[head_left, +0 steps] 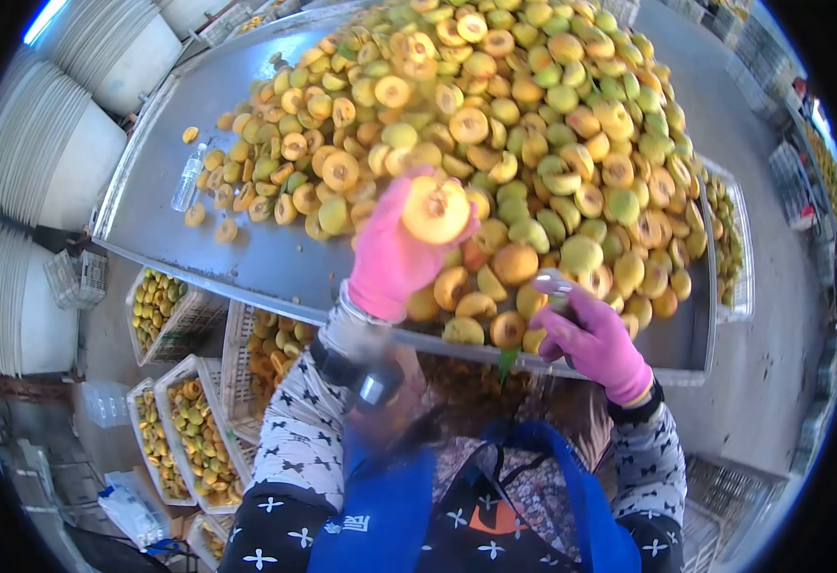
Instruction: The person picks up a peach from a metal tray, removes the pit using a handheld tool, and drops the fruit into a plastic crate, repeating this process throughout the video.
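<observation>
My left hand (397, 250), in a pink glove, holds a halved yellow fruit (436, 209) with its cut face up, above the front of the fruit pile. To the right, my right hand (597, 342), also gloved in pink, is closed around a small metal tool (553, 284) whose shiny end sticks out past the fingers. Halved yellow-green fruits (581, 254) are heaped on the metal table (275, 283) before me, some showing their pits or hollows.
A clear plastic bottle (188, 179) lies at the table's left. Crates of fruit (201, 435) stand on the floor at lower left, another crate (745, 250) beyond the right edge. Stacked white containers (41, 143) line the far left.
</observation>
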A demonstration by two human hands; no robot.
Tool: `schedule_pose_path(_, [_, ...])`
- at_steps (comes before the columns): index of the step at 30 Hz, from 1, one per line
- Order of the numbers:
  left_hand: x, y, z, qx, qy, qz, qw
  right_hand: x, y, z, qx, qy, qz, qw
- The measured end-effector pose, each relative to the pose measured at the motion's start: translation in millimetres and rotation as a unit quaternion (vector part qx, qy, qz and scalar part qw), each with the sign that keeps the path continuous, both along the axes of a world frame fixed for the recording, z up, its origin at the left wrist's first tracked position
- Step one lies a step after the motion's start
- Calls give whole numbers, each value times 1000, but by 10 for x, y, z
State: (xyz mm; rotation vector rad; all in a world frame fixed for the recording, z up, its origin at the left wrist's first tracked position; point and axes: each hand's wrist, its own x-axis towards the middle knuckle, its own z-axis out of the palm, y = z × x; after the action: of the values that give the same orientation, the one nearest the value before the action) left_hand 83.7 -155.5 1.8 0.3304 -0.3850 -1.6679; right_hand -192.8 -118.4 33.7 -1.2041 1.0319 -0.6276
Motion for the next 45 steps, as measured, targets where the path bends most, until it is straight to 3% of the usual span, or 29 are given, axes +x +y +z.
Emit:
schedule_pose_path(2, [-238,385,35,28,16,-22,999,-48,182,-8,-49,117,111,986])
schedule_pose_path(4, [-402,726,-28,-17,-252,29,967,-41,435,-115,-237,161,44,957])
schedule_pose_path(5, [-443,864,-25,-20,-306,25,951,-29,564,-158,-326,183,12,928])
schedule_pose_path(7, [-527,1141,-17,-28,-413,15,910,31,752,-198,-324,162,-43,931])
schedule_pose_path(8, [-553,1228,-19,-28,-382,-2,924,53,816,-219,-312,157,-62,935])
schedule_pose_path(13, [-651,1403,-165,-227,-575,91,781,310,901,-279,-261,92,-90,957])
schedule_pose_path(14, [-664,1420,-174,-256,-601,105,750,365,902,-269,-326,136,-95,931])
schedule_pose_path(15, [-670,1437,-168,-271,-624,108,725,370,885,-296,-317,134,-89,935])
schedule_pose_path(17, [-715,1514,-228,-201,-555,110,800,415,850,-402,-298,128,-72,943])
schedule_pose_path(18, [-818,1534,-307,-115,-449,105,880,445,840,-457,-336,147,-83,927])
schedule_pose_path(19, [-874,1564,-351,-28,-332,95,938,420,817,-465,-268,144,-53,951])
schedule_pose_path(21, [-870,1651,-324,-114,-527,131,832,345,791,-446,-124,138,6,983])
schedule_pose_path(22, [-852,1646,-400,-115,-560,129,810,341,894,-436,-119,97,65,986])
schedule_pose_path(23, [-807,1599,-395,-61,-508,94,854,334,1064,-429,-113,56,126,984])
schedule_pose_path(24, [-764,1556,-388,0,-448,66,892,347,1215,-531,-220,50,173,959])
schedule_pose_path(25, [-721,1514,-380,63,-385,46,919,321,1308,-314,-156,60,212,963])
schedule_pose_path(28, [-525,1500,-226,126,-114,-3,985,126,1304,-341,-193,138,145,961])
schedule_pose_path(29, [-533,1516,-232,92,-170,19,981,84,1268,-395,-204,151,116,960])
schedule_pose_path(30, [-571,1534,-246,57,-225,37,972,120,1246,-475,-351,112,22,930])
schedule_pose_path(31, [-603,1556,-201,4,-335,37,942,113,1183,-481,-427,142,17,893])
schedule_pose_path(33, [-668,1603,-109,-93,-542,66,833,123,1088,-453,-467,200,31,861])
schedule_pose_path(36, [-696,1617,-148,-50,-455,33,888,132,1051,-494,-511,272,31,815])
schedule_pose_path(41, [-676,1658,-143,73,-247,-46,965,111,1058,-516,-487,316,83,810])
schedule_pose_path(45, [-674,1703,-351,-25,-461,1,887,69,1079,-558,-472,338,119,806])
